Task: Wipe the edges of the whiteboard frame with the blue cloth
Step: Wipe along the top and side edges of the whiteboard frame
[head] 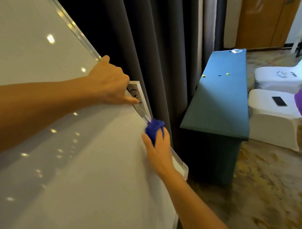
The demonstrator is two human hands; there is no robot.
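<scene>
Bunched tight in the right hand [159, 149], the blue cloth [153, 128] is pinched between thumb and fingers, a closed grip with the wad poking out ahead of the knuckles. It sits pressed against the metal frame [77, 30] on the whiteboard [35, 38]'s right-hand edge, low on that edge and a little above the lower corner. The left hand [109, 82] is higher on the same edge, fingers curled around the frame to steady the board and holding nothing else. A small white tray or holder [139, 93] clings to the edge just beside that hand, between the two hands. How much of this edge is already clean cannot be told; no streaks or dust show. By my reckoning the wiping is under way on this side, with the short stretch to the corner and the other edges, out of view, probably left. A dark curtain [152, 42] hangs behind, and a green table [220, 94] stands well apart.
</scene>
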